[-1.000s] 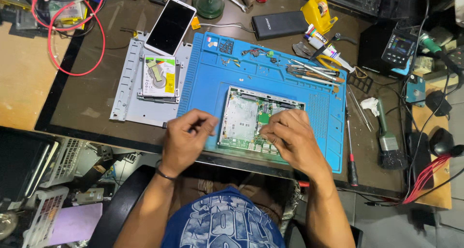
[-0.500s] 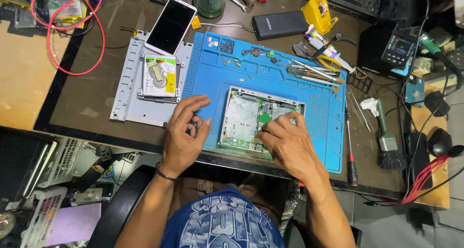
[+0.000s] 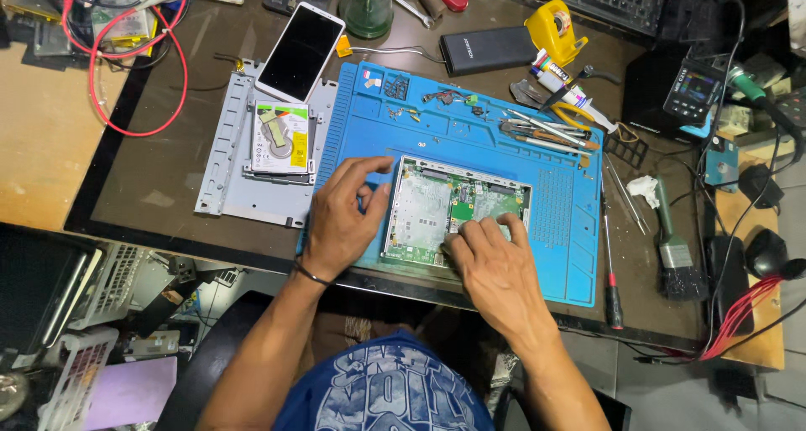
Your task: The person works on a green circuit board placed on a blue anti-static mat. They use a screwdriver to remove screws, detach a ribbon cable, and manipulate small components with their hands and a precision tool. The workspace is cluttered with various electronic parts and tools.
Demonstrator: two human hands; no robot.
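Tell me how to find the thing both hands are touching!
Find the big blue mat on the dark desk. Near its front edge lies a green circuit board between the left hand and right hand. It's the mat's only flat rectangular board.

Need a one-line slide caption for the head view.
Left hand and right hand rest on an open circuit board on a blue repair mat, tools scattered around.

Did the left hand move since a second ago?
Yes. The left hand slid left off the circuit board, fingers now lifted at the board's left edge over the blue mat.
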